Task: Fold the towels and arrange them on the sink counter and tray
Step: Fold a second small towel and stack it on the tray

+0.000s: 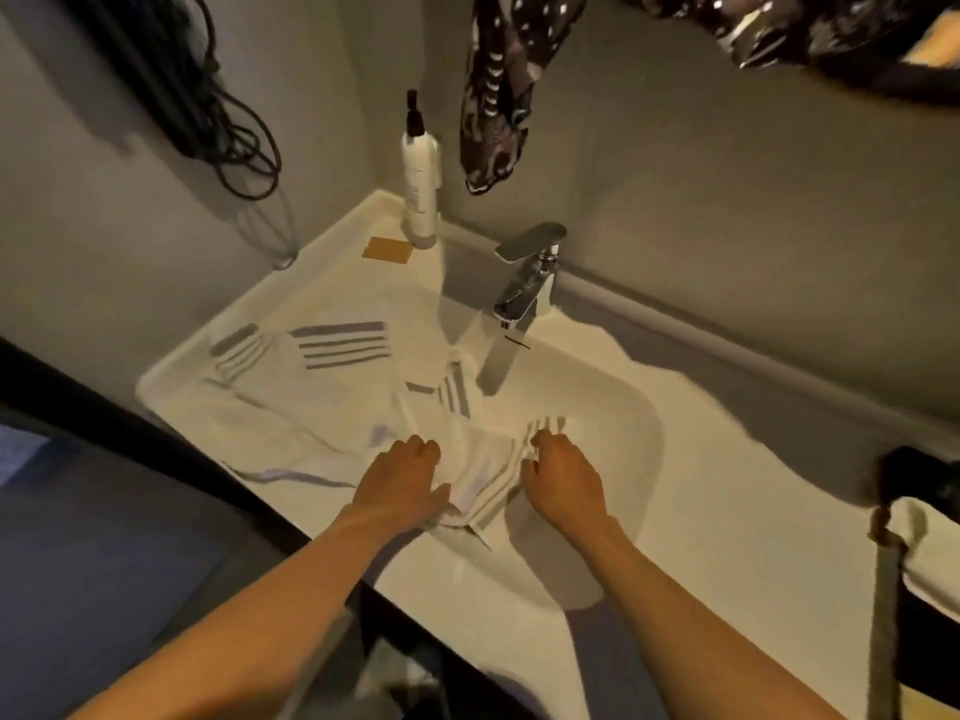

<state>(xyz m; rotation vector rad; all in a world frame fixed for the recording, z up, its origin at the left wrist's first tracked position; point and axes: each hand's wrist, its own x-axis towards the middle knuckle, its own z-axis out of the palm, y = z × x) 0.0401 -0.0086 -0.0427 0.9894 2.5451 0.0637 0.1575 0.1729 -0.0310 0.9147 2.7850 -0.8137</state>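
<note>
A white towel with grey stripes [483, 485] lies bunched over the front of the sink basin [613, 407]. My left hand [400, 480] grips its left side, fingers curled into the cloth. On its right side my right hand [563, 475] pinches the striped edge. More white striped towel [311, 376] lies spread and rumpled over the sink counter [727, 511] to the left of the basin. No tray is clearly visible.
A chrome faucet [524, 283] stands behind the basin. A white pump bottle [421, 194] and a small tan square [387, 249] sit in the back corner. Patterned dark cloth [493, 96] hangs above. Black cables [223, 132] hang on the left wall. A dark object [914, 480] sits at the right edge.
</note>
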